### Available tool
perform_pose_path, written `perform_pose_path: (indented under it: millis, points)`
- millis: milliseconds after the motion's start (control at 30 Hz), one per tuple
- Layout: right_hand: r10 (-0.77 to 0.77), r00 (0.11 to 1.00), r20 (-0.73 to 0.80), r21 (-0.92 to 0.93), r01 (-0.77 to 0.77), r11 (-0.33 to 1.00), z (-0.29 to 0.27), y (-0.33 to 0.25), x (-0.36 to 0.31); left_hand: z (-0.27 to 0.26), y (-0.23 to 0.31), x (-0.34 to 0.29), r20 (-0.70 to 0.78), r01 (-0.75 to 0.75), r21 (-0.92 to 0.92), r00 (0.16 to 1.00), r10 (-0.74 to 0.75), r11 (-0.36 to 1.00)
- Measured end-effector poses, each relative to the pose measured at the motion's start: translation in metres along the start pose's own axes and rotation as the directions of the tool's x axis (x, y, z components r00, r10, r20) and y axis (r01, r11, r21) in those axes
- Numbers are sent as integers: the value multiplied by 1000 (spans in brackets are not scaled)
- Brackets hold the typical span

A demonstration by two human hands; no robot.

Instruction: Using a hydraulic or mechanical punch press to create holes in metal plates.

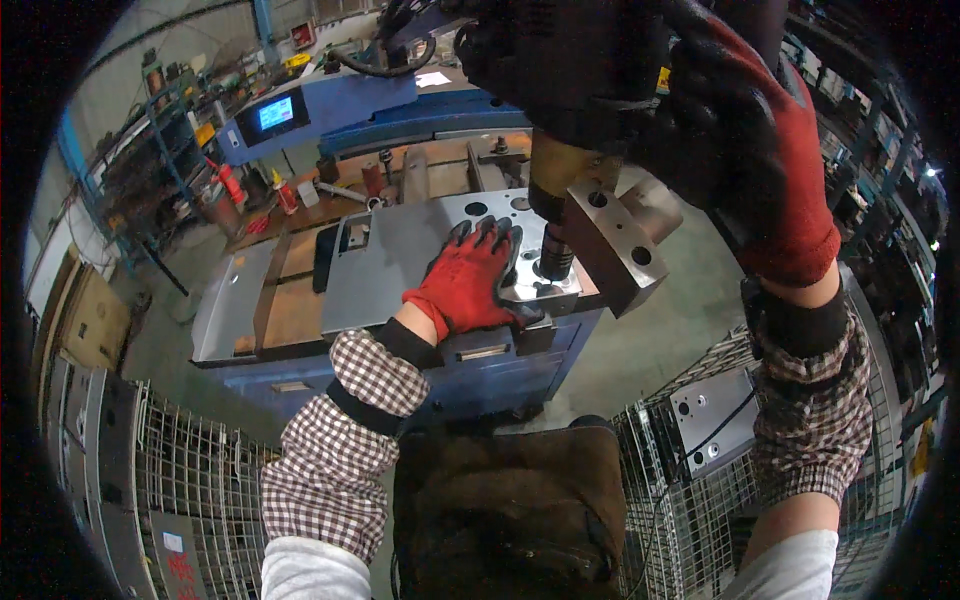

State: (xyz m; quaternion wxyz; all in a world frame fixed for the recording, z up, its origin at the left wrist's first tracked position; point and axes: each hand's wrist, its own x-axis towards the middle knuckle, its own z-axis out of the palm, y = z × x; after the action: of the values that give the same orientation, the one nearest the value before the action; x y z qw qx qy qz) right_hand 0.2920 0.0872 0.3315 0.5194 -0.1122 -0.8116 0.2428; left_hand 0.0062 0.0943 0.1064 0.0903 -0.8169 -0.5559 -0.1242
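My left hand [467,276], in a red glove with dark fingertips, lies flat with fingers spread on a grey metal plate [385,262]. Just right of its fingers, a dark cutting tool [555,250] points down at the plate's bright right end, below a brownish chuck [565,170]. Raised at the upper right, my right hand [755,150] wears a red glove with a blackened palm. It closes on the dark drill head [590,60]; its fingers partly merge with that dark housing. A steel block with holes [618,245] sits tilted beside the tool.
A blue machine table [480,370] carries the plate. Behind it are a lit control screen [276,113], red bottles [286,195] and a wrench [342,191]. Wire mesh baskets [200,455] flank me; the right one holds a drilled plate [710,420]. A dark padded surface [508,500] is below me.
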Motion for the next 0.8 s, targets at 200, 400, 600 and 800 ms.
perform_pose_path:
  millis: [200,400,600,800]
  points:
    - [-355,926,130,-557,364,746,-3,21,2,-1,-1,-2,36,23,34,999,-24,999]
    - [-318,926,-203,-402,217,890,-11,90,9,1,2,-1,-55,5,2,998,-5,1000]
    - [-327,938,-112,-334,274,902,6,49,-8,0,3,1,18,32,-7,999,-32,999]
    - [-491,870,-41,-522,400,753,18,31,-8,2,3,3,-3,-8,43,1000,8,999]
